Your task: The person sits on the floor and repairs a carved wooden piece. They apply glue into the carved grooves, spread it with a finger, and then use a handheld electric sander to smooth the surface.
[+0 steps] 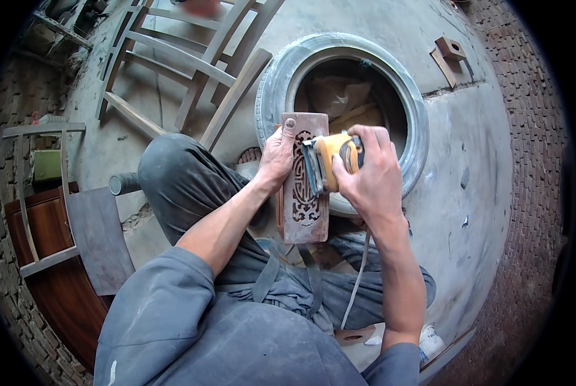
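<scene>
Concrete floor [468, 161], old tyre [339, 58]: left hand [276, 154] clenched on carved wooden panel [304, 186] propped upright over lap, right hand [365, 170] grasping yellow sander [332, 161] against it; risk—pad snagging fretwork, panel twisting free.

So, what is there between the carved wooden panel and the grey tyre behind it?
Nothing: in the head view the carved wooden panel stands right against the grey tyre, overlapping its rim.

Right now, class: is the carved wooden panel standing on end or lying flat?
Standing on end. The carved wooden panel rises from the lap, its top gripped by the left hand, while the right hand presses a yellow sander against it.
</scene>
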Tool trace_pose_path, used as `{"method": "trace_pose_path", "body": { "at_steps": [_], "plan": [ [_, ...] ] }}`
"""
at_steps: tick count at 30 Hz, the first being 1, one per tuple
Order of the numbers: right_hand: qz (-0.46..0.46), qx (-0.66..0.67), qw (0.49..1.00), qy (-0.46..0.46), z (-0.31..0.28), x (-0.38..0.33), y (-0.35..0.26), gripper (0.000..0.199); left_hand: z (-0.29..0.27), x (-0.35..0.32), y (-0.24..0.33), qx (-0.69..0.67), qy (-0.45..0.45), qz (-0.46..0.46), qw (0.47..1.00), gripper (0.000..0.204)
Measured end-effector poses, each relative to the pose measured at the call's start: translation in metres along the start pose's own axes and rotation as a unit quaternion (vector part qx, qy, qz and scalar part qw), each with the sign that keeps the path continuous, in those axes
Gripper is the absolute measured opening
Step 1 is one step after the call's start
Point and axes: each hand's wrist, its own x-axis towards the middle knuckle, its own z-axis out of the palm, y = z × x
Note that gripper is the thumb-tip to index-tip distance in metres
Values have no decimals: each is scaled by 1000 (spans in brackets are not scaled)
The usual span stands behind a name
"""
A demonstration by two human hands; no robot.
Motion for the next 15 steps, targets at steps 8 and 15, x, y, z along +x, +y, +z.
{"method": "trace_pose_path", "body": {
  "at_steps": [8,15],
  "plan": [
    [-7,14,1000,-20,-6,-11,-12,40,3,-1,0,9,7,18,1000,60],
    [-22,0,1000,-13,5,9,-10,40,2,-1,7,61,13,9,998,65]
  ]
}}
